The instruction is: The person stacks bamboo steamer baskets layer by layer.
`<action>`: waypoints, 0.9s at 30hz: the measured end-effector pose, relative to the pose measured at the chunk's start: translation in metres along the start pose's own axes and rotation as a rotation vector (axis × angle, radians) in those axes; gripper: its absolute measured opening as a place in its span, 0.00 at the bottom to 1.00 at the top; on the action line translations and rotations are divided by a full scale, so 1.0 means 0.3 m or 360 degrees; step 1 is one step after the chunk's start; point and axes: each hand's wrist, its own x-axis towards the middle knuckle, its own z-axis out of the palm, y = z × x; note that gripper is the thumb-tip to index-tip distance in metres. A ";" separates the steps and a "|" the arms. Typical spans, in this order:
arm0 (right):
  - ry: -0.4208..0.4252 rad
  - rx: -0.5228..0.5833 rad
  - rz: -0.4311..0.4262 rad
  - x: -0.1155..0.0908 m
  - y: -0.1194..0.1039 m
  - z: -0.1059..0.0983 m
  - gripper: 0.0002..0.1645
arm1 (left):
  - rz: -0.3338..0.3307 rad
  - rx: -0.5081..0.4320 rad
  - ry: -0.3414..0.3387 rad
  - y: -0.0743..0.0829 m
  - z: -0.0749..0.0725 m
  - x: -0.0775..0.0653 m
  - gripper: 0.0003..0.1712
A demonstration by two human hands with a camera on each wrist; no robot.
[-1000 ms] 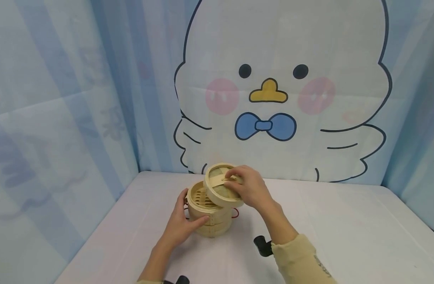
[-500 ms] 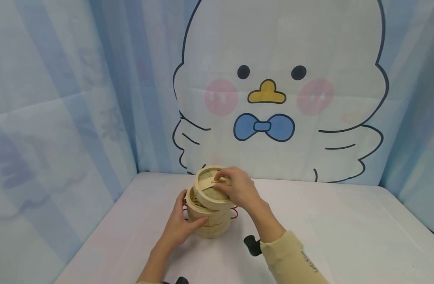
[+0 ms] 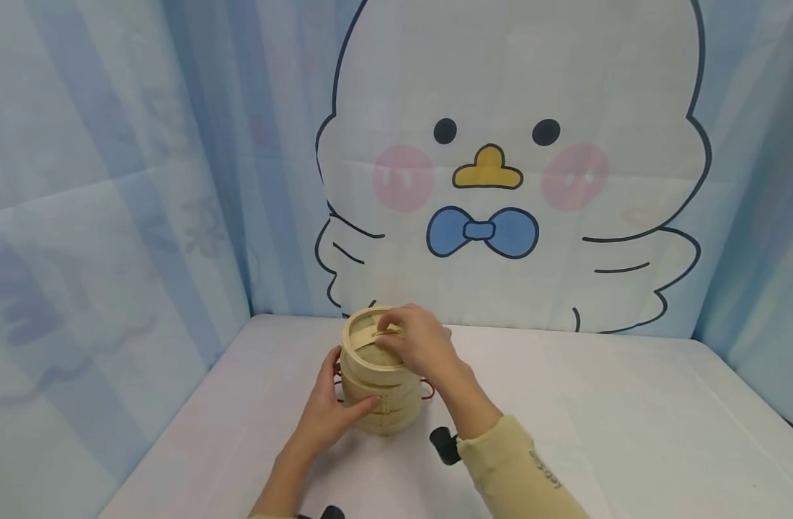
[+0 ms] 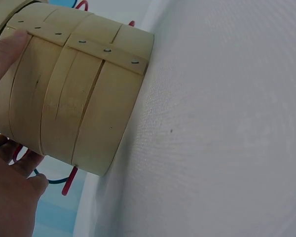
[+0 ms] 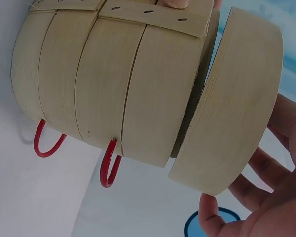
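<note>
A small stacked bamboo steamer (image 3: 396, 411) stands upright on the table, with red loops (image 5: 108, 163) on its side. My left hand (image 3: 328, 411) grips its left side, the thumb across the front and the fingers round the back. Over the top of the steamer is its round bamboo lid (image 5: 232, 103), a little tilted; a dark wedge-shaped gap shows between lid and upper tier in the right wrist view. My right hand (image 3: 422, 346) pinches the strip handle on top of the lid, and its fingers hide part of the weave.
White cloth covers the table (image 3: 604, 418). Close behind its back edge hangs a curtain (image 3: 500, 288) with a cartoon bird, and blue striped curtains (image 3: 111, 216) flank both sides. A black wrist mount (image 3: 445, 445) sits by the right sleeve.
My right hand has brought the lid left and slightly down, from off to the right side to over the steamer's opening, which it now covers. The left hand has kept its place.
</note>
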 end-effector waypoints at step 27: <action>0.0112 -0.0151 0.0035 -0.010 -0.018 0.057 0.08 | -0.0053 0.0040 -0.0010 0.006 0.005 -0.002 0.64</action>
